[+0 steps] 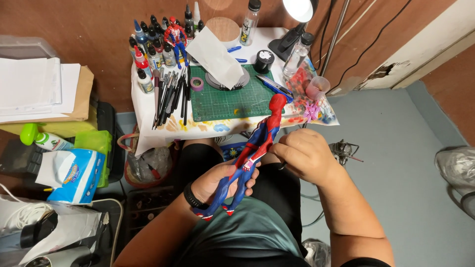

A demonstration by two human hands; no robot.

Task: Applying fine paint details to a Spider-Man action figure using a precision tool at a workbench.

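Two red-and-blue superhero figures are in view: one large figure (252,153) gripped by the legs in the left hand (217,182), with the right hand (304,155) closed beside its torso, and one small figure (174,35) standing among the paint bottles. One green cutting mat (232,104) lies on the small table (143,106). One roll of purple tape (197,83) sits by the mat. Two tall clear bottles with black caps (250,22) stand at the back, and one black-lidded jar (263,61) between them. One desk lamp (297,20). One small plastic cup (317,87). The dropper paint bottles (148,49) number more than ten, and the brushes (170,96) are bunched too tightly to count. One tissue pack (74,175) sits at the left.
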